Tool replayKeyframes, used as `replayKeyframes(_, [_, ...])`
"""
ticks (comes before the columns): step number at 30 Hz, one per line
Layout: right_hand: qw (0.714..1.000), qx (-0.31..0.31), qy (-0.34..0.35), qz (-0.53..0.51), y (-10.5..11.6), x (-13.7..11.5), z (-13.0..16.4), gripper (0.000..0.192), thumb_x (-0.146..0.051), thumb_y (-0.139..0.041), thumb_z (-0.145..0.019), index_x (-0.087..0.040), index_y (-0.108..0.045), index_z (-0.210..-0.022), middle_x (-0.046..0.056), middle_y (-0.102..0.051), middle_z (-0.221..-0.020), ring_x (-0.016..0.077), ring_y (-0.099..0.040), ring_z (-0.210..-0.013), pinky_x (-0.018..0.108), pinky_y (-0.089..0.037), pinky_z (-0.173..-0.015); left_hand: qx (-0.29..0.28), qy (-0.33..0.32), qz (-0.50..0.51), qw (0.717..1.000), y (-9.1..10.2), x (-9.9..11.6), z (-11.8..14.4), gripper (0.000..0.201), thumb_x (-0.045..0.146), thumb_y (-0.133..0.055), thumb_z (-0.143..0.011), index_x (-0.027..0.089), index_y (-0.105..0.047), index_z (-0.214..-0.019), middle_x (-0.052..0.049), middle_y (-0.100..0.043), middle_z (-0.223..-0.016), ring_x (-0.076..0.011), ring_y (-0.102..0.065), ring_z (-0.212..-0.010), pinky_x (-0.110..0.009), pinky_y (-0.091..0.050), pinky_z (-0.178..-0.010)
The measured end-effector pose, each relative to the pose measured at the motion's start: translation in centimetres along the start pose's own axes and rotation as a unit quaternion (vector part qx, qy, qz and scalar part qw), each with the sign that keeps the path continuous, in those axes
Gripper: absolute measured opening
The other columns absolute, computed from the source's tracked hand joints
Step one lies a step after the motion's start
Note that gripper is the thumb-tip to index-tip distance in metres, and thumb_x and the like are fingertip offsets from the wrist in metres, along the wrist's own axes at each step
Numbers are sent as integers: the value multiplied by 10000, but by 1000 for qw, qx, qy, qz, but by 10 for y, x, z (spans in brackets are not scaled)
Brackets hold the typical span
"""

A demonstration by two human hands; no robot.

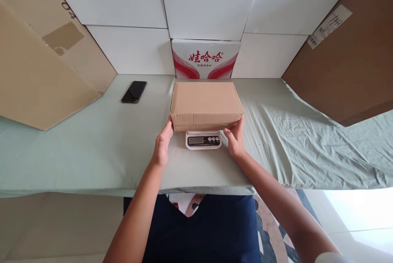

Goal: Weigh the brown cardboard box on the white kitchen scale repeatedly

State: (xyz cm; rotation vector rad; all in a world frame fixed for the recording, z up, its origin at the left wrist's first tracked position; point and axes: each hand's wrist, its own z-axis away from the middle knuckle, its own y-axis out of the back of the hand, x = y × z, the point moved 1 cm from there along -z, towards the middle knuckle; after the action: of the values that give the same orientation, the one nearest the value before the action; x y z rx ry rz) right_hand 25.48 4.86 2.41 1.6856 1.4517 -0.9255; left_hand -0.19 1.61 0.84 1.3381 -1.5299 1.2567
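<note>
A closed brown cardboard box (205, 98) rests on or just over a small white digital scale (203, 146) in the middle of the table. The box hides the scale's platform; its display and buttons show at the front, and no reading can be made out. My left hand (162, 142) holds the box at its front left corner, fingers against the side. At the front right corner my right hand (236, 137) grips it, with the thumb in front and the fingers along the side.
A black phone (134, 92) lies to the left on the green tablecloth (92, 152). Behind stands a white and red carton (205, 60) against white panels (211, 1). Large cardboard sheets flank the table, one left (39, 75) and one right (350, 62). The cloth is wrinkled on the right.
</note>
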Motion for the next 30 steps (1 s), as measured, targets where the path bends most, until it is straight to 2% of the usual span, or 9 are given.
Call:
replayKeyframes(5, [1000,-5,-10,6,-1,0,-2,760,-524,-599,-843,-353,-278,-1511,71,-454,-1492,305,-412,-1429,541,-338,-1226,8,25,3,1000,-3,4,-5,955,869,-402,-789,227,-499,-1491,-102,-385,-1628,-337,-290,-1537,-468,-234,-1267])
replayKeyframes(11, [1000,3,-19,6,0,4,-2,740,-551,-603,-838,-349,-312,-1488,73,-443,-1500,310,-443,-1394,533,-380,-1197,7,20,8,1000,-3,5,-4,941,860,-434,-783,236,-511,-1483,-94,-395,-1624,-340,-288,-1537,-469,-226,-1270])
replayKeyframes(19, [1000,0,-19,-4,2,9,-4,745,-572,-605,-840,-314,-327,-1482,93,-505,-1441,313,-432,-1415,526,-341,-1226,-4,4,10,1000,-1,1,-3,876,821,-435,-823,252,-508,-1485,-79,-394,-1625,-329,-292,-1538,-468,-222,-1269])
replayKeyframes(23, [1000,11,-9,4,3,7,-5,724,-568,-580,-847,-337,-329,-1485,67,-441,-1525,314,-395,-1454,534,-323,-1238,9,7,8,1000,-2,6,-4,907,846,-445,-794,269,-498,-1491,-70,-387,-1632,-323,-264,-1549,-453,-213,-1271])
replayKeyframes(26, [999,32,-2,-9,6,7,-6,731,-548,-536,-871,-368,-253,-1520,35,-374,-1589,300,-331,-1510,543,-285,-1258,37,-7,19,999,-1,13,-6,881,853,-412,-800,313,-493,-1491,-26,-368,-1646,-302,-234,-1561,-434,-215,-1273])
replayKeyframes(28, [999,35,-6,-17,7,6,-7,728,-530,-515,-884,-377,-219,-1531,36,-377,-1589,291,-339,-1510,544,-295,-1250,42,-15,28,999,0,15,-7,849,840,-395,-819,324,-502,-1484,-8,-370,-1646,-292,-228,-1564,-425,-212,-1275])
replayKeyframes(30, [999,32,-8,-14,8,6,-8,709,-531,-512,-886,-367,-246,-1522,47,-392,-1575,293,-359,-1494,540,-320,-1233,33,-15,30,999,0,13,-7,832,824,-392,-835,310,-511,-1479,-16,-375,-1644,-291,-227,-1565,-425,-200,-1278])
